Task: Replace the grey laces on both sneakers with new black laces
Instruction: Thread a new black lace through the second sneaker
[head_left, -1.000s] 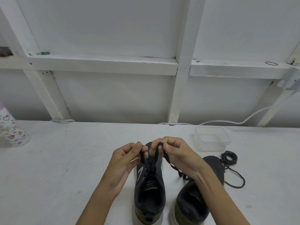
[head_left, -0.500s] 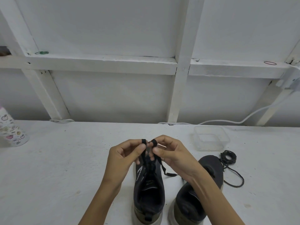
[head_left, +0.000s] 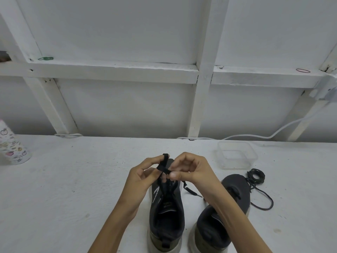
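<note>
Pinching black lace (head_left: 162, 166): left hand (head_left: 144, 177), right hand (head_left: 191, 170); forearm (head_left: 231, 212) crosses second sneaker (head_left: 237, 187); container (head_left: 235, 166) beyond.

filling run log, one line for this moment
left hand holds black lace | right hand pinches it too | sneaker below hands

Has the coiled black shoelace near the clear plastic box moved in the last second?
No. The coiled black shoelace lies where it did, just in front of the clear plastic box at its right corner, beside the toe of the right dark sneaker.
</note>
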